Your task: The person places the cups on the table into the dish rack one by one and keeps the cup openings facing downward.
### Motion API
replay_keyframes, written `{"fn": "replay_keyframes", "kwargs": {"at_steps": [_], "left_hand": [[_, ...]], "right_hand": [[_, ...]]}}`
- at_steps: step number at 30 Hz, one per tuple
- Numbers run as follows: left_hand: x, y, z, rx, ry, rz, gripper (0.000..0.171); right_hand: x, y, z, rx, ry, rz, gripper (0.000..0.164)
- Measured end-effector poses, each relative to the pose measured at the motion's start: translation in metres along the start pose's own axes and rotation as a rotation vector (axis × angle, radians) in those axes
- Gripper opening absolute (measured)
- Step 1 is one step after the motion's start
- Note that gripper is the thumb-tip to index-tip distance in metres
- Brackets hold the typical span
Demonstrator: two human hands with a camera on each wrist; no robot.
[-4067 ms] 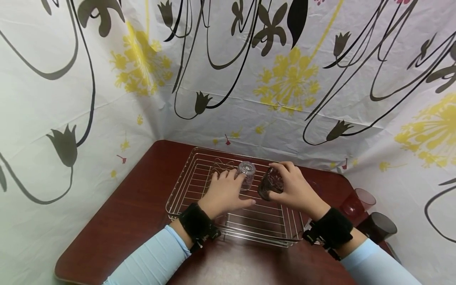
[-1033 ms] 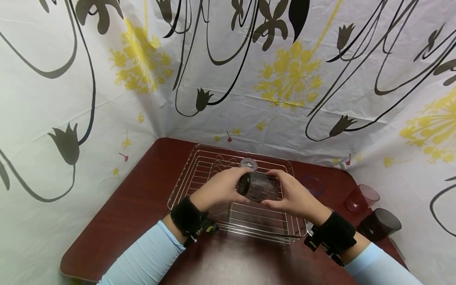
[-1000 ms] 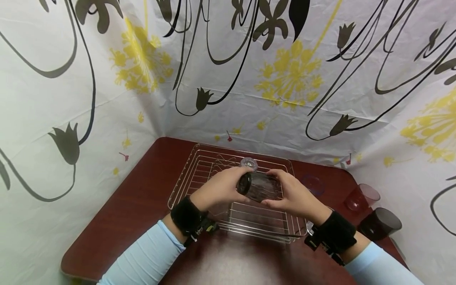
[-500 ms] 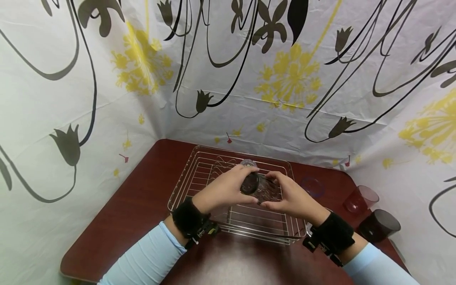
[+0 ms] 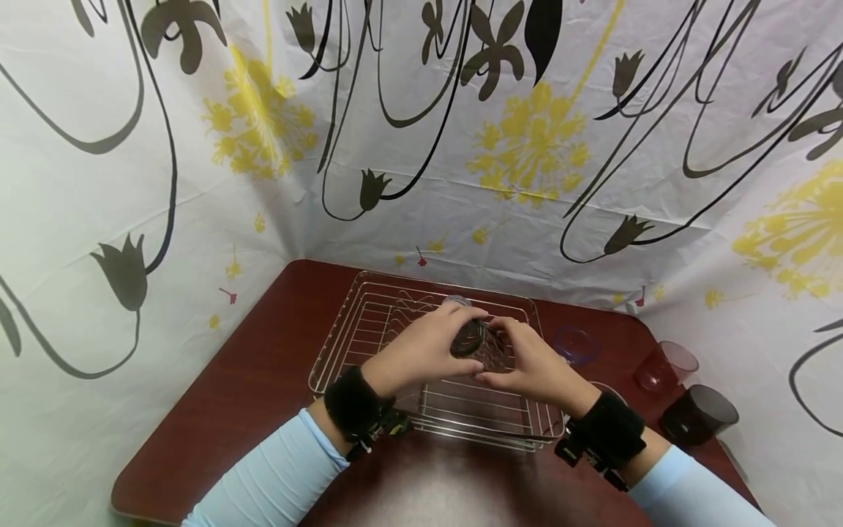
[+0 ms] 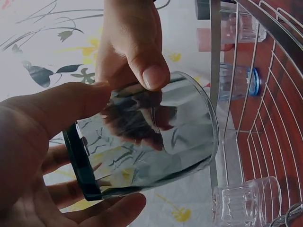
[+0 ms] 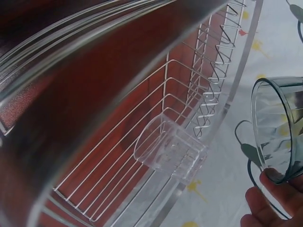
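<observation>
A smoky grey-green drinking glass (image 5: 495,353) is held tilted in the air above the wire dish rack (image 5: 454,432). My left hand (image 5: 428,348) grips it round the thick base, thumb on one side and fingers on the other, as the left wrist view shows. The right hand (image 5: 536,366) holds the same glass (image 6: 156,142) toward its rim, its thumb against the side. In the right wrist view the rim of the glass (image 7: 274,127) shows beside the right fingertips. Behind the left hand, a clear glass (image 7: 173,149) stands upside down in the rack.
Right of the rack stand a blue-tinted glass (image 5: 575,344), a red glass (image 5: 665,369) and a dark glass (image 5: 698,413). Another clear glass (image 6: 251,26) is mostly hidden behind the right wrist in the head view. A patterned curtain (image 5: 408,227) encloses the red-brown table (image 5: 217,410).
Earlier the right hand alone held the smoky glass, with the left hand open over the rack. Both hands hold it now, and over the last second it has turned from lying level to tilted.
</observation>
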State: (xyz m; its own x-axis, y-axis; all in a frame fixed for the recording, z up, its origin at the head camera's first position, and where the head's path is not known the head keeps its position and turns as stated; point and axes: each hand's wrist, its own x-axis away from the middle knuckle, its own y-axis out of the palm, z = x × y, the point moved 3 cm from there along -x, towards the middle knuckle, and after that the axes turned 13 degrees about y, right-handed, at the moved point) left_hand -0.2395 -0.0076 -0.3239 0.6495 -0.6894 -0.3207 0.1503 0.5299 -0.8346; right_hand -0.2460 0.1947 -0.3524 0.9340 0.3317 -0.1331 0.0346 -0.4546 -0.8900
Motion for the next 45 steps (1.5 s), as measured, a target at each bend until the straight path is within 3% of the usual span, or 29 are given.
{"fn": "replay_keyframes", "kwargs": {"at_steps": [11,18,26,34,39,45], "left_hand": [[-0.012,0.004,0.006,-0.18,0.015,-0.049,0.073],[-0.02,0.004,0.005,-0.218,0.012,-0.117,0.071],[-0.033,0.009,-0.007,-0.194,-0.024,-0.151,0.071],[-0.049,0.015,-0.018,-0.169,-0.078,-0.175,0.071],[-0.063,0.024,-0.025,-0.155,-0.109,-0.192,0.07],[-0.075,0.038,-0.035,-0.169,-0.1,-0.201,0.068]], "right_hand": [[0.004,0.005,0.006,0.014,0.017,-0.028,0.086],[0.008,-0.004,0.02,0.144,0.02,-0.027,0.086],[0.006,-0.022,0.054,0.184,0.097,0.074,0.065],[0.004,-0.032,0.08,0.172,0.2,0.068,0.072],[0.006,-0.038,0.094,0.186,0.188,0.067,0.065],[0.007,-0.04,0.113,0.264,0.203,0.104,0.066]]}}
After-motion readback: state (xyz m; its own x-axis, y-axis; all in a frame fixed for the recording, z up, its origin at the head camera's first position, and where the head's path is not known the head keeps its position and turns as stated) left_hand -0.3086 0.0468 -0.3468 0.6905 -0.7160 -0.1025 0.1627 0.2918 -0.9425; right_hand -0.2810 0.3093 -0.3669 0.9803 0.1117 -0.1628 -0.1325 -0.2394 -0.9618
